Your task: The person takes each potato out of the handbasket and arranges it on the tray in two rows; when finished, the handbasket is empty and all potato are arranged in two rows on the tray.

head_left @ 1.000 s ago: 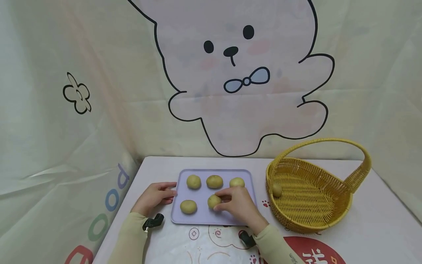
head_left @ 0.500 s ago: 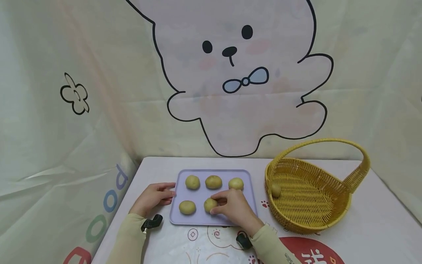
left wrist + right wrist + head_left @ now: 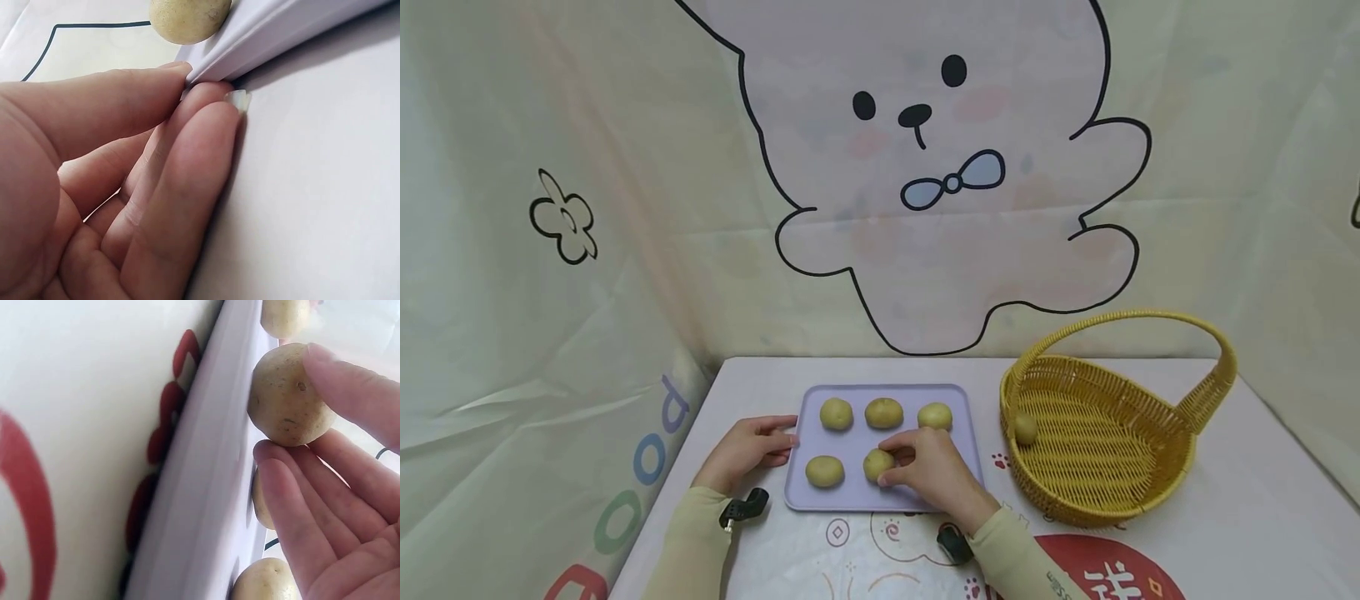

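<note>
A potato [image 3: 290, 394] is pinched between the thumb and fingers of my right hand [image 3: 936, 468], low over the front middle of the lilac tray [image 3: 850, 502]. To its left on the tray lies another potato [image 3: 824, 472]. Along the tray's back stand three more: a left potato [image 3: 836, 414], a middle potato [image 3: 883, 412] and a right potato [image 3: 935, 415], the last partly behind my right hand. My left hand [image 3: 747, 450] holds the tray's left edge, with the thumb [image 3: 137, 94] and fingertips right at the rim in the left wrist view.
A yellow wicker basket [image 3: 1097, 483] with a tall handle stands to the right of the tray. One potato [image 3: 1025, 428] lies inside it, by the left wall. The white table [image 3: 1262, 500] has printed patterns, and a curtain with a cartoon bear [image 3: 940, 275] hangs behind.
My right hand and its potato have moved slightly left and toward the front of the tray, then stayed nearly still. My left hand stays at the tray's edge. The head view shifts slightly.
</note>
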Motion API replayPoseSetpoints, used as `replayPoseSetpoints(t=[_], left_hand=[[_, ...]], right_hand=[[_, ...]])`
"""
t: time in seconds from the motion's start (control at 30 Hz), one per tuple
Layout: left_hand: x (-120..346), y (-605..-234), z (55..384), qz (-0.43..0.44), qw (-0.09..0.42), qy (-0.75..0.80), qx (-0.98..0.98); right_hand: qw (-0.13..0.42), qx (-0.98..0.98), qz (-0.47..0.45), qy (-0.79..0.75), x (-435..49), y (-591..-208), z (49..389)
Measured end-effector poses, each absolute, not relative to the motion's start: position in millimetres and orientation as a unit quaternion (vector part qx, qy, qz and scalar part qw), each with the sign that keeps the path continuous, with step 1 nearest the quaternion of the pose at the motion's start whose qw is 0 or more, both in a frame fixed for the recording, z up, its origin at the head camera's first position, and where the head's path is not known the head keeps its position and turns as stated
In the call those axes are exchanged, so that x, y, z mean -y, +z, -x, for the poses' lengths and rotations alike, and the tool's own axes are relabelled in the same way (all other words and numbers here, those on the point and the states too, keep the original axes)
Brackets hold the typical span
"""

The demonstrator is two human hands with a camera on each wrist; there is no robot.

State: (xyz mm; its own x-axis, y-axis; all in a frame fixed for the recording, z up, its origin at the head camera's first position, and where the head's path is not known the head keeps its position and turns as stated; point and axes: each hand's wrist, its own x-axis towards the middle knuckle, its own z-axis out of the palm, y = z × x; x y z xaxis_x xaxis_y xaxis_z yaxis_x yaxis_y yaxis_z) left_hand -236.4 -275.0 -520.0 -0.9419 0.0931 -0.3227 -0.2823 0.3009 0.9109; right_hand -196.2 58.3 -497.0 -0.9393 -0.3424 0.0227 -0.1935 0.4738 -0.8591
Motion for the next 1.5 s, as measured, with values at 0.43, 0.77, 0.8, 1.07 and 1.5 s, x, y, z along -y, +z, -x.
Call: replayPoseSetpoints(t=[0.43,0.77,0.8,1.07,1.5], left_hand=[[273.1,-518.2,236.2,0.069,0.162,0.586,-0.791],[274.0,-517.9,237.4,0.071,0.163,0.582,-0.793],[274.2,-517.8,237.5,0.07,0.163,0.583,-0.793],[275.6,-519.4,238.0,0.071,0.169,0.581,-0.793],[274.8,-516.5,238.5,0.067,0.172,0.585,-0.79]], right_hand=[[0.079,-0.866,0.168,-0.464,-59.7,-496.5,196.9],[0.094,-0.86,0.178,-0.47,-59.0,-495.5,197.8],[0.093,-0.859,0.177,-0.471,-58.8,-495.5,198.1],[0.095,-0.862,0.173,-0.467,-60.4,-496.3,198.7],[0.108,-0.869,0.169,-0.453,-67.8,-488.3,200.0]])
